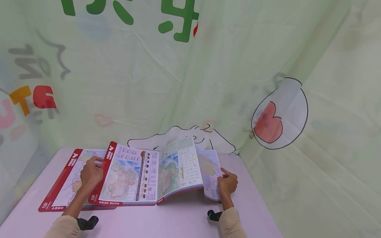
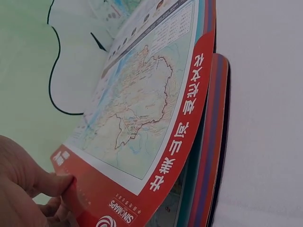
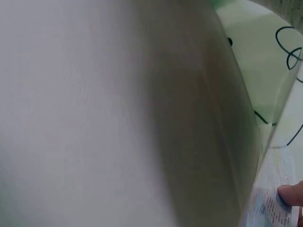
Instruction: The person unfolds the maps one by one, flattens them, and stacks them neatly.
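An open map book [image 1: 120, 180] with a red left border lies across the middle of the table, its spread showing maps and rows of text. My left hand [image 1: 91, 172] pinches its left edge; in the left wrist view the thumb presses on the red cover strip [image 2: 118, 203], which is lifted and bent. A middle page [image 1: 181, 165] stands partly raised and curved. My right hand [image 1: 228, 182] pinches the right edge of a map page [image 1: 209, 165]; only its thumb [image 3: 289, 195] shows well in the right wrist view.
Under the book's left side lies a second red-bordered map [image 1: 56, 188] on the pale pink table [image 1: 143, 221]. A printed greenish cloth [image 1: 166, 82] hangs behind and at both sides. Dark straps [image 1: 87, 223] sit at both wrists.
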`<action>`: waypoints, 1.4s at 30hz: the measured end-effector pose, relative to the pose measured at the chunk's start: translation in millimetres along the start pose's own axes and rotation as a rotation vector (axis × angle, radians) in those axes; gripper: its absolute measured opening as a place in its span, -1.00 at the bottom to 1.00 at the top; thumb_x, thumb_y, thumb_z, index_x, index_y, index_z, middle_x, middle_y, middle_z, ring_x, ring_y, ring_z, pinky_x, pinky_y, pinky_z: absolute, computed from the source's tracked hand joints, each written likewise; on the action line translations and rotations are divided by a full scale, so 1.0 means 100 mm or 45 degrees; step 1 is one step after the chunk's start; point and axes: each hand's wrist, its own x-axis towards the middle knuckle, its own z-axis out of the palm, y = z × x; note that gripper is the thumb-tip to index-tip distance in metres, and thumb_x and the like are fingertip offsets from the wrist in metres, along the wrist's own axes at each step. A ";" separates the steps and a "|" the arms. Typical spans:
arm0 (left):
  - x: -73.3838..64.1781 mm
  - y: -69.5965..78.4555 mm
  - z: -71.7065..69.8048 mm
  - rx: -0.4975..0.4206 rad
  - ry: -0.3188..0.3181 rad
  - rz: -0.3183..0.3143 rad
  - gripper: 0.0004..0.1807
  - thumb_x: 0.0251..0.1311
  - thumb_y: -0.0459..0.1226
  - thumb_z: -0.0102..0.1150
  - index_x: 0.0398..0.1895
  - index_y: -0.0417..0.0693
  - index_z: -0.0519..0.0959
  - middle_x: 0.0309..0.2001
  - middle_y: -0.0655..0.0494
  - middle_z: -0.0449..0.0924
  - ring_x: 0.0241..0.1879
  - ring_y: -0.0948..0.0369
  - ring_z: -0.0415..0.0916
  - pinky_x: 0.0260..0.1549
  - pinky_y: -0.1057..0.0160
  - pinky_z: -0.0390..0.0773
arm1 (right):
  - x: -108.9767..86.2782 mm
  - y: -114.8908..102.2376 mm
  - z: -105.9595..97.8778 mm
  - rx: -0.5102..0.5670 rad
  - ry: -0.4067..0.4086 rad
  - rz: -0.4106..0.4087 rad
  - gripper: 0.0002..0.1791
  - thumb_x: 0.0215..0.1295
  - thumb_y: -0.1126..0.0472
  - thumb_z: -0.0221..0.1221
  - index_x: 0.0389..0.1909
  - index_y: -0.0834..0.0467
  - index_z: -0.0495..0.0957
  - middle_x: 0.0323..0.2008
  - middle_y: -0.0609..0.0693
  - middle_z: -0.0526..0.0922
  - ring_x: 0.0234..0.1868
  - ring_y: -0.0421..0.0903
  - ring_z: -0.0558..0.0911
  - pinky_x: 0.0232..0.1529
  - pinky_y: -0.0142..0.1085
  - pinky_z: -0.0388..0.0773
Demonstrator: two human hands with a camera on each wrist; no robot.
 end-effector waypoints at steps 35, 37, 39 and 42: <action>0.17 -0.26 -0.27 0.002 0.062 -0.082 -0.53 0.33 -0.41 0.24 0.18 -0.67 0.58 0.15 -0.70 0.58 -0.20 -0.44 0.73 -0.40 -0.15 0.82 | 0.48 0.43 -0.27 0.011 0.077 -0.163 -0.49 0.09 0.56 0.04 0.03 0.37 0.79 -0.11 0.50 0.77 -0.16 0.38 0.70 -0.29 -0.09 0.42; 0.18 -0.26 -0.25 -0.003 0.054 -0.113 -0.53 0.32 -0.41 0.25 0.17 -0.67 0.59 0.15 -0.70 0.57 -0.21 -0.44 0.73 -0.41 -0.16 0.82 | 0.52 0.50 -0.25 0.016 0.069 -0.158 -0.49 0.09 0.56 0.04 0.03 0.38 0.79 -0.08 0.50 0.77 -0.11 0.39 0.71 -0.25 -0.06 0.45; 0.18 -0.26 -0.24 -0.003 0.050 -0.127 -0.53 0.29 -0.41 0.26 0.16 -0.68 0.59 0.14 -0.70 0.58 -0.21 -0.44 0.72 -0.42 -0.16 0.82 | 0.57 0.57 -0.22 0.013 0.062 -0.160 -0.49 0.09 0.55 0.04 0.02 0.38 0.79 -0.08 0.50 0.78 -0.09 0.39 0.73 -0.23 -0.03 0.47; 0.17 -0.26 -0.22 0.011 0.062 -0.149 -0.51 0.26 -0.41 0.27 0.15 -0.68 0.58 0.12 -0.70 0.58 -0.21 -0.43 0.72 -0.42 -0.17 0.82 | 0.64 0.65 -0.17 0.006 0.057 -0.166 -0.49 0.08 0.53 0.05 0.00 0.37 0.80 -0.10 0.49 0.79 -0.11 0.39 0.73 -0.24 -0.04 0.47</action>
